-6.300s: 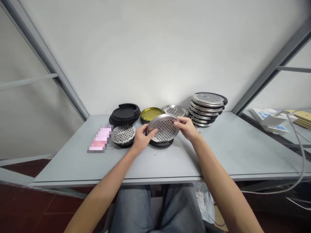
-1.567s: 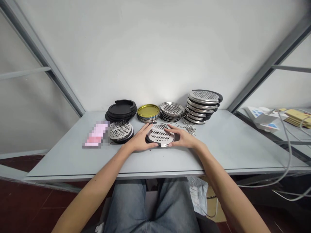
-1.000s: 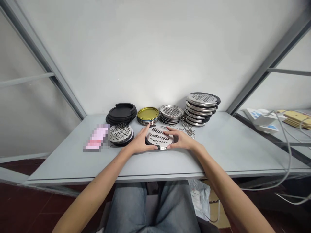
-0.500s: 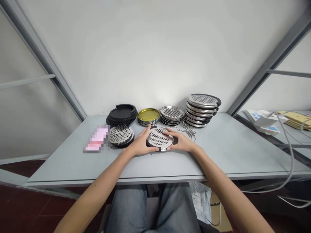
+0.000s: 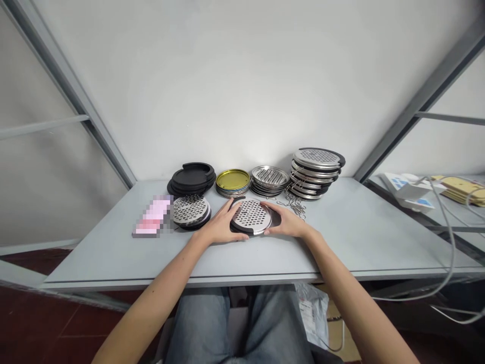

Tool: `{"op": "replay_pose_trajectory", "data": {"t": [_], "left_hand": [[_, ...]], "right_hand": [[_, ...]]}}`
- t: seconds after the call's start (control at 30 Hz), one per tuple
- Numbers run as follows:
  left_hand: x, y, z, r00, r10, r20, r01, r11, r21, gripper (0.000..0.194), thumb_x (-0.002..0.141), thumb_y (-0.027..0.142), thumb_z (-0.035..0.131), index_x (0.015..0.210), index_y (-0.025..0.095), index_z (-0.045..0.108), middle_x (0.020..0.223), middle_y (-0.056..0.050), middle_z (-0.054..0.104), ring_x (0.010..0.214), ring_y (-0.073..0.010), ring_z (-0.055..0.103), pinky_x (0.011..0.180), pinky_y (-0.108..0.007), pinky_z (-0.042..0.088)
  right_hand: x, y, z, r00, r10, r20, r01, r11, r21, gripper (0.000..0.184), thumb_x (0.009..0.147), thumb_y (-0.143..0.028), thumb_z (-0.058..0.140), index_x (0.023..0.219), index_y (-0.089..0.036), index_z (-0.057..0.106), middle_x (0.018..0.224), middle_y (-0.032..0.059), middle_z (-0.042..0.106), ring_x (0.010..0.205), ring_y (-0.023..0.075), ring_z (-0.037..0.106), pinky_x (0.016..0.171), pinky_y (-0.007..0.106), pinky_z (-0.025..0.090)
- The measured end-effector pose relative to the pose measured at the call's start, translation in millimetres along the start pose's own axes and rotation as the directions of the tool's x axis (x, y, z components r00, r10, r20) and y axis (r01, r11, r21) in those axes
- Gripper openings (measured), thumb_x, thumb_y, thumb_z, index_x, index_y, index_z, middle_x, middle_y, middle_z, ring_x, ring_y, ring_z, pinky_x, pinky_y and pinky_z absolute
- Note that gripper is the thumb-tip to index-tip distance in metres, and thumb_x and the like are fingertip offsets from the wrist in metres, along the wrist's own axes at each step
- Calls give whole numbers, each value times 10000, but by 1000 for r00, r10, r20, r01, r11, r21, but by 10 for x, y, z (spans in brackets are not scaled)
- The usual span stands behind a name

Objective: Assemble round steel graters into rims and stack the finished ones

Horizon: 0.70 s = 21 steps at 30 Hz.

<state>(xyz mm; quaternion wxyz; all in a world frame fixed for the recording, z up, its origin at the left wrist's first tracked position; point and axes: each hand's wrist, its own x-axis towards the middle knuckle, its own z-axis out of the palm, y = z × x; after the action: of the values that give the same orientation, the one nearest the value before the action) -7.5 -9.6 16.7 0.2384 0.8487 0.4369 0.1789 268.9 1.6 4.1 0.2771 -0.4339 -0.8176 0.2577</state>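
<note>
A round metal grater (image 5: 251, 214) with a perforated face lies on the table in front of me, a black holder around its left side. My left hand (image 5: 220, 225) grips the holder's left edge, thumb at the near side and fingers at the far side. Around the grater's right edge curves my right hand (image 5: 287, 221), with its thumb at the near rim and fingertips at the far rim. Just left of my left hand sits a short pile of coarse grater discs (image 5: 190, 210) with black parts beneath.
Along the wall stand stacked black holders (image 5: 192, 177), lids topped by a yellow one (image 5: 232, 179), metal grater discs (image 5: 270, 176) and a tall stack of black-edged graters (image 5: 317, 157). Wire hooks (image 5: 297, 206) lie loose at right. A blurred pink item (image 5: 153, 216) is at left.
My right fingers have drawn back from the grater's face to its right rim. My left fingertips have shifted slightly on the far edge. The grater stays in about the same place.
</note>
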Motion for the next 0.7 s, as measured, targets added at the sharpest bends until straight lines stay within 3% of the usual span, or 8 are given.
{"op": "replay_pose_trajectory", "data": {"t": [0.47,0.7], "left_hand": [[32,-16,-18,1000,0,-30,0,1000,27,1107,622,688,684,1496,219,193,1577,-130,117,1438,-319,168,1148,-440,247],[51,-12,-12,988,31,-150,-29,999,14,1004,684,700,624,1458,153,290,1529,-141,280,1417,-291,245,1155,-406,250]], "right_hand": [[-2,3,-5,999,-27,-34,25,999,-48,978,545,-529,818,1384,-189,448,1421,142,463,1311,333,424,1114,495,307],[17,40,18,994,-81,-77,79,996,-33,720,678,-506,747,1303,-209,549,1372,118,523,1278,313,471,1095,483,345]]}}
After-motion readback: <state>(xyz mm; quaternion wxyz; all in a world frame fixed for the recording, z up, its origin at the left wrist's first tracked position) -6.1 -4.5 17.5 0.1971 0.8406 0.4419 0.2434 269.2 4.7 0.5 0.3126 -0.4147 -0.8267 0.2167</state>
